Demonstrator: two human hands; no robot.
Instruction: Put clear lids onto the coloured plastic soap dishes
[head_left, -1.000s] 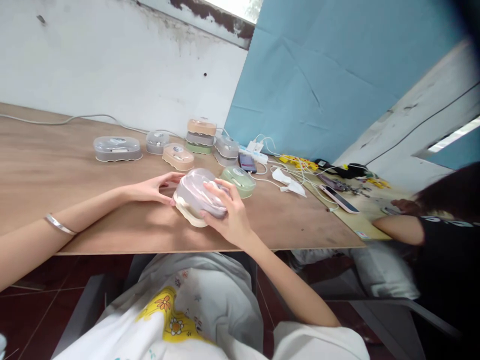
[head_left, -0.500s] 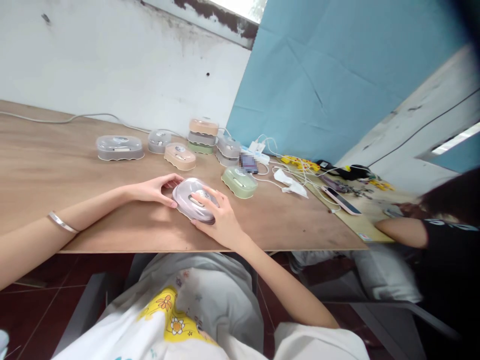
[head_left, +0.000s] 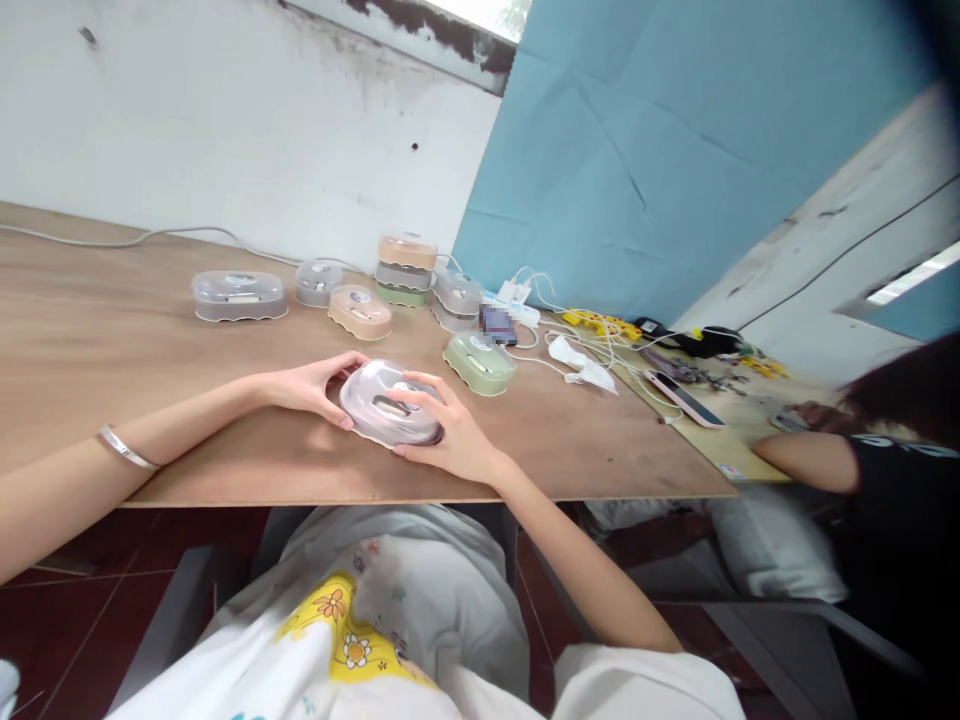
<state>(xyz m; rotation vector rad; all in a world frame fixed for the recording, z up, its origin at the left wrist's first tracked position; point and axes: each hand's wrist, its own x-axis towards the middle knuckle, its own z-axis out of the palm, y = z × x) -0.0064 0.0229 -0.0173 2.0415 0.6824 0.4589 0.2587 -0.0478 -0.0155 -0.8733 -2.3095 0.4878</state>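
A greyish soap box (head_left: 366,402) with a clear lid, a label and a wavy bottom rim rests on the table in front of me. My left hand (head_left: 313,388) curves round its left end, thumb on the near side and fingers behind. Round the right end, my right hand (head_left: 454,436) grips it, with fingers over the lid and the thumb low on the near side. The lid sits on the box. A green soap box (head_left: 480,362) stands just beyond my right hand, and a peach one (head_left: 360,312) lies behind the held box.
At the back stand a long grey soap box (head_left: 240,297), a small grey one (head_left: 319,282) and a stack topped with peach (head_left: 406,250). To the right are white cables, a crumpled tissue (head_left: 582,364) and a phone (head_left: 684,399). Another person's arm (head_left: 806,462) rests at the far right.
The soap box has turned slightly between my hands, and its right end has shifted a little to the right with my right hand. My left hand has barely moved.
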